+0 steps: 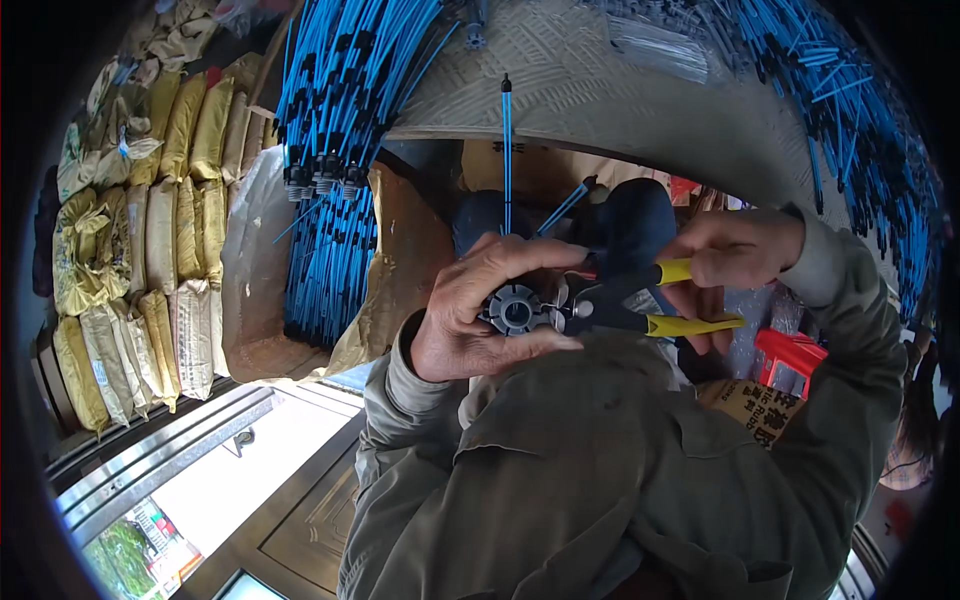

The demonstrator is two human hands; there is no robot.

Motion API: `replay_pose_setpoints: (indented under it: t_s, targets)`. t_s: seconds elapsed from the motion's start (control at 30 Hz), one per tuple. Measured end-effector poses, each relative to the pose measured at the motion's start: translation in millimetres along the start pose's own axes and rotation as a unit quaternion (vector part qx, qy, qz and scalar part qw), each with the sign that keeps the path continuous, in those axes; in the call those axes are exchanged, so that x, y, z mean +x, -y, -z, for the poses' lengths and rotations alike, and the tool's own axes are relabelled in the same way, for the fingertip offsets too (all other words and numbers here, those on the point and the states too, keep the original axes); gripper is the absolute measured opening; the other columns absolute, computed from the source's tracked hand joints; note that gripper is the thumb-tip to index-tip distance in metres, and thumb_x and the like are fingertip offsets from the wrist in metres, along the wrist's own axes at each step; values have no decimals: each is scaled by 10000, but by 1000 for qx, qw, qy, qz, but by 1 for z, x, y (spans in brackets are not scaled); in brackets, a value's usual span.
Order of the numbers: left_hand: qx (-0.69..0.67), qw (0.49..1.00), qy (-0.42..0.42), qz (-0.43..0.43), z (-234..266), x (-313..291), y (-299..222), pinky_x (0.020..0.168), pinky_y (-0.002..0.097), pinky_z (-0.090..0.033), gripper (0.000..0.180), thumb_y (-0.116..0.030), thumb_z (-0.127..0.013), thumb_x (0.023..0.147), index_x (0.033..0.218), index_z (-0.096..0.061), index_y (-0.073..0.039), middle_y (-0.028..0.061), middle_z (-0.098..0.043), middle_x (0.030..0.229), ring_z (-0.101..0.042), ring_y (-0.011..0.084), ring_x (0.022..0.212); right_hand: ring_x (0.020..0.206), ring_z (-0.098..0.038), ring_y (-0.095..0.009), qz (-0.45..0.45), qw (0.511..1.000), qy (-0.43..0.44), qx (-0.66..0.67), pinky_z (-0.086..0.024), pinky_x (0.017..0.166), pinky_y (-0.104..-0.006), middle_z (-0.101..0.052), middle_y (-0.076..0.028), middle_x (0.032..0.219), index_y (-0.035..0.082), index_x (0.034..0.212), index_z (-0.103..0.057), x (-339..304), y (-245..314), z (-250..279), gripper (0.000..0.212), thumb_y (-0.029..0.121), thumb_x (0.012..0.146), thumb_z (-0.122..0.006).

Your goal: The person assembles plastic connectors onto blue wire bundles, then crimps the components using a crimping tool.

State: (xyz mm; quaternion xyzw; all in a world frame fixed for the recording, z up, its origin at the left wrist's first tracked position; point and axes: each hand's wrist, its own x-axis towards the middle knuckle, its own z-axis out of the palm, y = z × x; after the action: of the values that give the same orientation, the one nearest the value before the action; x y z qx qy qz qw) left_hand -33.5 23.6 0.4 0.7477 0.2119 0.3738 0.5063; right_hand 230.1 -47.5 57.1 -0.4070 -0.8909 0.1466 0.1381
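My left hand (455, 315) is curled around a dark grey ridged round fitting (514, 311) with a hole in its middle. Thin blue rods (507, 160) with a black tip stick out beyond my fingers; whether they join the fitting is hidden. In my right hand (735, 250) is a pair of pliers (690, 325) with yellow-and-black handles, which are spread apart. The metal jaws of the pliers lie against the right side of the fitting, between my left thumb and forefinger. What the jaws pinch is too small to tell.
Bundled blue rods (345, 90) with black ends stand at the upper left, above an open paper-lined box (255, 260) of more. More blue rods (870, 170) cover the right of the pale worktop (560, 80). Stacked sacks (160, 225) line the left; a red object (790, 360) lies at right.
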Motion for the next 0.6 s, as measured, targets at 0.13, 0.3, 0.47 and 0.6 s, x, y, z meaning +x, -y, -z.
replay_pose_setpoints:
  t_s: [0.13, 0.3, 0.47, 0.6]
  targets:
    - [-32, 998, 18, -53, 2, 5, 10, 720, 294, -436, 578, -216, -839, 544, 1040, -618, -19, 65, -655, 978, -598, 166, 779, 882, -611, -306, -11, 1000, 4, -25, -529, 690, -351, -550, -182, 1059, -16, 1176, -416, 5, 7, 3, 581, 221, 746, -726]
    - [-34, 999, -31, -25, 1, 2, 12, 712, 300, -424, 639, -330, -845, 457, 955, -634, 9, 77, -636, 890, -567, 177, 775, 889, -619, -317, -3, 1000, 12, 16, -535, 699, -350, -553, -192, 1067, -9, 1268, -355, 13, 1, 0, 677, 204, 745, -729]
    - [-48, 997, 56, 17, 12, 11, 9, 693, 298, -415, 619, -369, -845, 443, 878, -641, 20, 79, -624, 833, -548, 176, 762, 834, -603, -301, -205, 753, 234, 579, -512, 655, -341, -563, -168, 1035, 30, 1327, -331, 16, -30, -8, 739, 266, 739, -710]
    - [-90, 996, 12, -8, 13, 11, 17, 688, 295, -414, 635, -381, -843, 436, 884, -645, 22, 83, -622, 843, -547, 172, 761, 830, -610, -275, -100, 889, 204, 397, -511, 662, -333, -555, -160, 1093, 10, 1334, -320, 22, -17, 14, 711, 296, 784, -669]
